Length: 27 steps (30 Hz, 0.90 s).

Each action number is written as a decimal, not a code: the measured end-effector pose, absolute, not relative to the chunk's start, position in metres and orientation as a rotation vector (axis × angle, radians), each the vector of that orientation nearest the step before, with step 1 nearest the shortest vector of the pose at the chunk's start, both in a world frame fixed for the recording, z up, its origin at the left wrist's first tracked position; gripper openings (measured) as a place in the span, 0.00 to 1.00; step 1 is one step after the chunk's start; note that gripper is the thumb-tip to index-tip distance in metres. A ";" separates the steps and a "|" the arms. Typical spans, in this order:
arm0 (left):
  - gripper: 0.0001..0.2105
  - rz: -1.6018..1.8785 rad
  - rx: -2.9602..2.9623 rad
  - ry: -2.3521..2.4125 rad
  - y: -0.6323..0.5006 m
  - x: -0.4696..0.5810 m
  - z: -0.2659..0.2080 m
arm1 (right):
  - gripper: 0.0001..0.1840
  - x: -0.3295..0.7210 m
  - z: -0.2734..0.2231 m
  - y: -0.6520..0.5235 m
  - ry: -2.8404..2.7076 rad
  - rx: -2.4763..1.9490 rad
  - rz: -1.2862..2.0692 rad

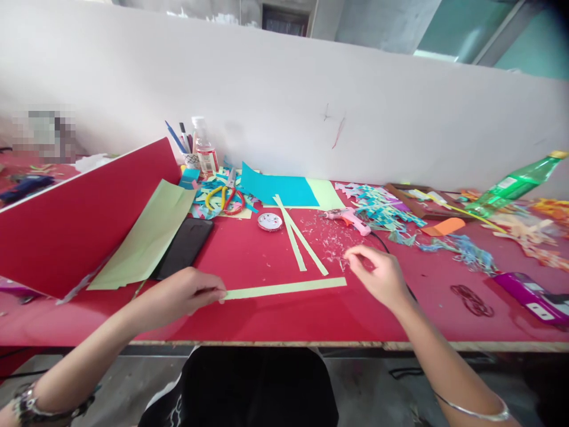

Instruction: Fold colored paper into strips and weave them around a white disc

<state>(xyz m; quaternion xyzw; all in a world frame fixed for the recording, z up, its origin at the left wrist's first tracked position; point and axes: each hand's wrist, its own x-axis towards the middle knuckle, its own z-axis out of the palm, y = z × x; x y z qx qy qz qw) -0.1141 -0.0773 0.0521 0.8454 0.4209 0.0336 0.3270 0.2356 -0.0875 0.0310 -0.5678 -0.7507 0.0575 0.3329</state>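
Observation:
My left hand [195, 290] pinches the left end of a pale green paper strip [287, 288], which stretches to the right just above the red tabletop. Beyond the strip's free right end is my right hand [377, 273], thumb and fingertips pressed together; whatever may be between them is too small to make out. Two more pale green paper strips [291, 240] lie crossed behind the held one. A pink glue gun [349, 220] rests behind my right hand, with stringy white scraps [329, 243] nearby. Left of the crossed strips sits a small round white dish [269, 222].
A red board [102, 219] leans at the left beside green paper [146, 237] and a black phone [184, 249]. Scissors [229, 193] lie on paper scraps. Woven paper pieces [377, 204], a green bottle [515, 187] and a purple power strip [531, 296] occupy the right.

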 end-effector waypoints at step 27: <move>0.10 0.365 3.243 0.879 -0.076 -0.085 0.045 | 0.13 0.153 0.048 -0.091 -2.166 -1.134 1.253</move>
